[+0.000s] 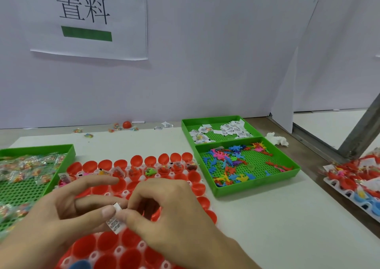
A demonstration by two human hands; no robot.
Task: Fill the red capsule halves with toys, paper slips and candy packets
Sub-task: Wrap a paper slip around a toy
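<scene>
Hands (61,213) (170,211) pinch paper slip (114,221) above capsule halves (115,242).

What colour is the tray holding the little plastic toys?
Bright green, with a perforated floor. The head view shows the toy tray plainly.

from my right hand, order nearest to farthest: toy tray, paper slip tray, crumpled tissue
From the right hand:
1. Green plastic tray of colourful toys, just right of it.
2. Green plastic tray of white paper slips, behind the toy tray.
3. Crumpled white tissue, far right, beyond both trays.
</scene>
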